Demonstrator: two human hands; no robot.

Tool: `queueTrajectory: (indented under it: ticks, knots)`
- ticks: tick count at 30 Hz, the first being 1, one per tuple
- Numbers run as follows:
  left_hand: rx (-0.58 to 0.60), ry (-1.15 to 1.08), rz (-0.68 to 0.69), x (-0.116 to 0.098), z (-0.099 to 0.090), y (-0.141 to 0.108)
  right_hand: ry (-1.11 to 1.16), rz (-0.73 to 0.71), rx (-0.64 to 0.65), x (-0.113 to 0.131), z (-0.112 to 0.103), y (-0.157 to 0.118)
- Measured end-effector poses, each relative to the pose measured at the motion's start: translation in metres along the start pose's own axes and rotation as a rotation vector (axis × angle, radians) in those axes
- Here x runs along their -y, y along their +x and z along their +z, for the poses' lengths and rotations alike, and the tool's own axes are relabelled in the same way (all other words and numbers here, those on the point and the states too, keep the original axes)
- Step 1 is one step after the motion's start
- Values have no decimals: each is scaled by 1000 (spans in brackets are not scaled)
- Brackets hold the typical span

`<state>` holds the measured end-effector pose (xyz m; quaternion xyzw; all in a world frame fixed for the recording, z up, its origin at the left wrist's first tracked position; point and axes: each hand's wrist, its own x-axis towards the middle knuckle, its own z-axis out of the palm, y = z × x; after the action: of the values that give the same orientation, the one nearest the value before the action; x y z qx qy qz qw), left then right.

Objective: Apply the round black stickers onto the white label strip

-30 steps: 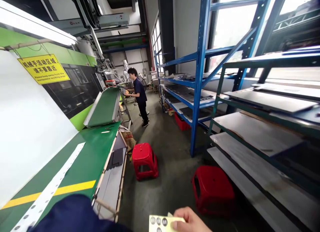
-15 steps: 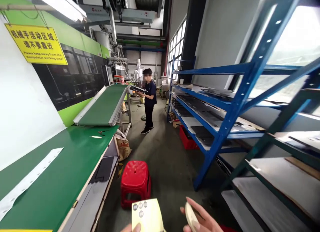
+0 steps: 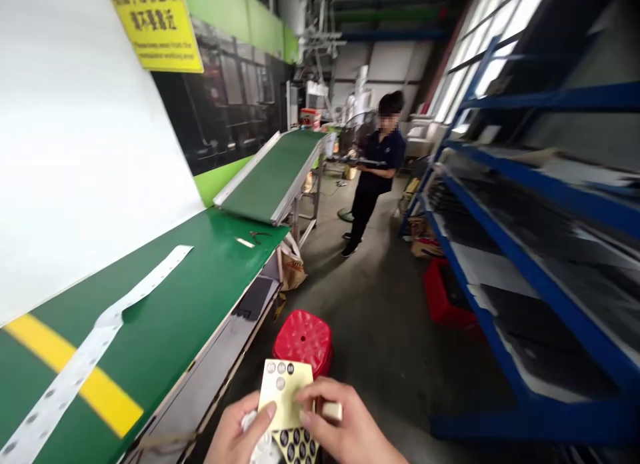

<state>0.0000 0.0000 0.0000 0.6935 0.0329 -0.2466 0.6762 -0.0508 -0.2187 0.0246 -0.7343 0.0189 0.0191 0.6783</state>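
In my left hand is a pale yellow sheet of round stickers, the thumb pressed on its left edge. A few dark-printed round stickers sit near the sheet's top. Below it shows another piece with rows of black round stickers, and a whitish item lies under the left fingers, its kind unclear. My right hand is closed at the sheet's right edge, thumb and index finger together over its face. A small cream-coloured object pokes out from the right fingers; most of it is hidden.
On my left runs a green-topped table with a white perforated strip and pliers. A conveyor slopes up behind it. Ahead are a red stool and a standing person holding a dark flat part. Blue shelving lines the right.
My view has turned left and tilted down. The right hand, held apart from the sheet before, has come in to its right edge. The sheet now shows more fully in both hands.
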Motion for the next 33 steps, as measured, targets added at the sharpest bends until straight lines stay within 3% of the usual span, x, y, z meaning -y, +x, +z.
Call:
queueTrajectory:
  ticks: [3, 8, 13, 18, 25, 30, 33]
  knots:
    - [24, 32, 15, -27, 8, 13, -172, -220, 191, 6, -7, 54]
    - [-119, 7, 12, -62, 11, 25, -309, -350, 483, 14, -14, 130]
    - [-203, -46, 25, -74, -6, 29, -473, -465, 744, 27, 8, 183]
    - [-306, 31, 72, -72, -53, 28, -634, -521, 991, 38, 70, 224]
    - [-451, 58, 36, -42, -158, 13, -734, -530, 1193, 45, 193, 265]
    - [-535, -56, 55, -30, -215, 3, -553, -343, 1169, 39, 270, 286]
    - [-610, -255, 77, -20, -237, 1, -345, -25, 1120, 26, 305, 302]
